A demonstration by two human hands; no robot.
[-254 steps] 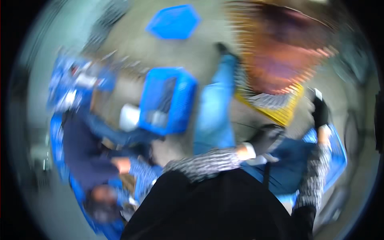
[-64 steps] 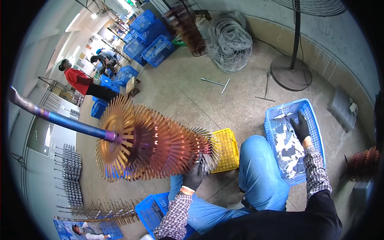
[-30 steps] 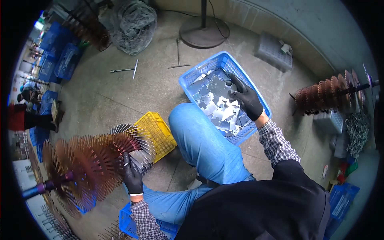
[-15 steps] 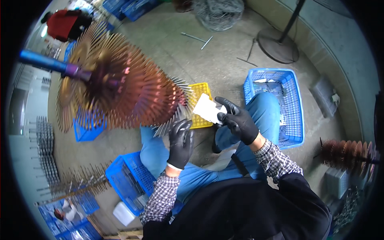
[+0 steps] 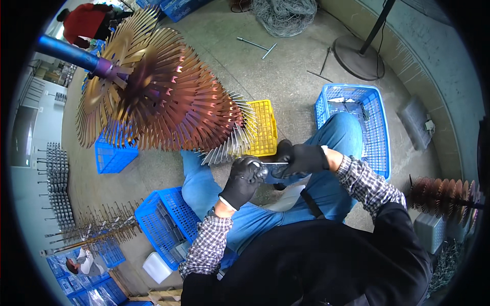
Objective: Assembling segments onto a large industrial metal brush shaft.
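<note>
Metal plate [image 5: 275, 164] in the head view, held level between two black-gloved hands just above the seated person's lap. It spans the gap from the left hand [image 5: 244, 177] to the right hand [image 5: 306, 159], and its visible long edge runs left to right across the view, nearly straight. Neither hand is clearly nearer – each has an end of it. The left fingers are curled around the left end; the right fingers clasp the right end, thumb side uppermost, so both hands are grasping the same piece.

The plate is thin and seen almost edge-on: a pale, bright line along the top, with a darker blue-grey face just below. The gloves cover both ends, so its full outline cannot be told.

Up and to the left of the hands rises a large stack of finned discs [image 5: 189, 97], copper-brown and gold, on a rod [image 5: 69, 55] tinted blue and purple. Its silver blades [image 5: 236, 145] at the near end sit just above the left hand – the left hand is the closer one to it.

Beyond the hands, a yellow crate [image 5: 264, 122] stands on the floor [image 5: 291, 94]. To the right, past the person's denim knee [image 5: 343, 133], is a blue basket [image 5: 384, 127] with dark flat pieces inside. At lower left, another blue crate [image 5: 179, 208] holds grey rectangular pieces.
</note>
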